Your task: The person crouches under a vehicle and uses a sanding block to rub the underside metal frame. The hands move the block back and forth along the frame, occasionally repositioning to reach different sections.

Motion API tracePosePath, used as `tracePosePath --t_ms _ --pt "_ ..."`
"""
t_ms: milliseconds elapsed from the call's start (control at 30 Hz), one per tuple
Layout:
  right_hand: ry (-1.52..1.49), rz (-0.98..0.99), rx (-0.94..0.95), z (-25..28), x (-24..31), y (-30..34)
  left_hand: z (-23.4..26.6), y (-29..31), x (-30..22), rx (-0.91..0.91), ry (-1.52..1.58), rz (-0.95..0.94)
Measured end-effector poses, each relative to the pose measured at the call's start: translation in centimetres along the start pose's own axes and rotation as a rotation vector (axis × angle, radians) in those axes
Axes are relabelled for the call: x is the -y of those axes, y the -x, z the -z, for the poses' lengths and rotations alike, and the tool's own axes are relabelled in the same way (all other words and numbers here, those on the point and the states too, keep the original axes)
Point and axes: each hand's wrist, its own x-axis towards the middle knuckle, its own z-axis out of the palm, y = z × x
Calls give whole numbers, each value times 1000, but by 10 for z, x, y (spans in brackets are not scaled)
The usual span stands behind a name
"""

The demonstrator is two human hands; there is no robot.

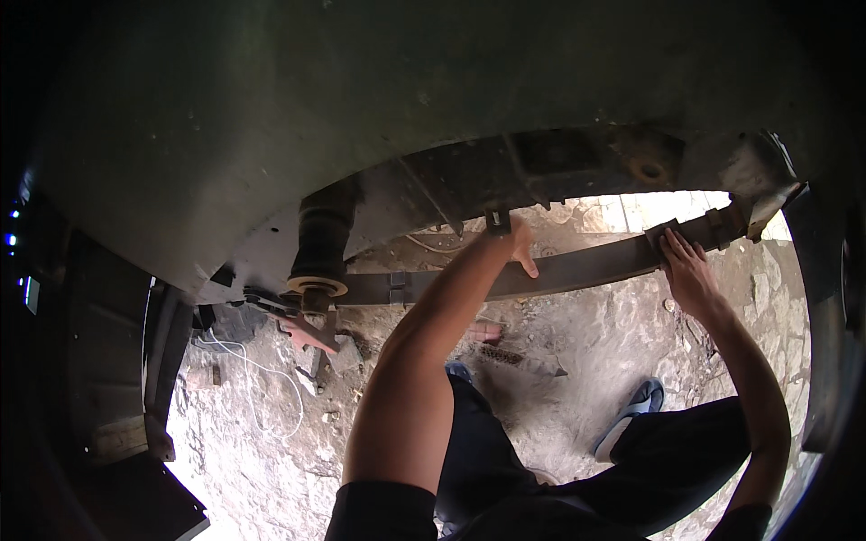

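Observation:
A long, dark, slightly curved leaf spring point(586, 269) runs across under the vehicle body point(271, 99). My left hand point(519, 248) reaches over the spring near its middle, thumb stretched out. Its other fingers are mostly hidden, close to a small dark square bracket point(498, 222). Towards the spring's right end, my right hand point(690, 275) lies with fingers extended on a dark square piece point(664, 236) against the spring. Whether that piece is loose or fixed I cannot tell. A band clip point(397, 287) wraps the spring's left part.
A dark cylindrical mount with a tan ring point(317, 286) hangs at the left. Below lie a white cord point(271, 424), stone pieces point(345, 354) and a reddish object point(307, 334) of unclear kind on rough ground. Dark panels point(99, 352) stand left. My sandalled foot point(631, 410) is beneath.

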Motion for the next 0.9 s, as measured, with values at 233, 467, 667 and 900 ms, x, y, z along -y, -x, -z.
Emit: tracePosePath --t_ms 233,467,667,900 --pt "3 -18 8 10 8 -3 -3 11 -3 -173 5 -18" --pt "38 -37 103 9 1 3 -6 2 -5 -134 8 -105" --pt "-58 62 -80 0 -4 3 -9 10 -6 -144 55 -58" --pt "-108 -25 -2 -3 9 2 -15 13 7 -127 28 -47"
